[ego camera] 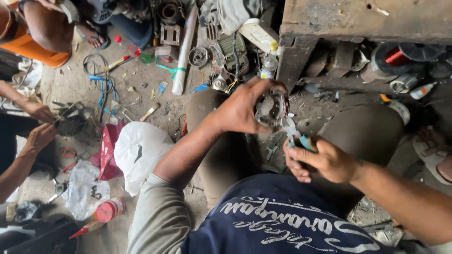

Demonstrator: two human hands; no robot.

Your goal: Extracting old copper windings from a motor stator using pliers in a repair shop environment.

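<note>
The round grey metal motor stator (271, 109) sits raised over the person's lap, open face toward the camera, clasped from its left side by the left hand (240, 110). Just below and to its right, the right hand (325, 162) grips blue-handled pliers (295, 134), whose long axis slants up-left, tips touching the stator's lower rim

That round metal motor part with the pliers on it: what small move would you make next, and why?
Probably a short, firm pull with the pliers. Their tips already sit at the lower rim of the round metal motor part, the right hand grips the blue handles, and the left hand steadies the part from the side. What the tips grip is too small to tell.
</note>
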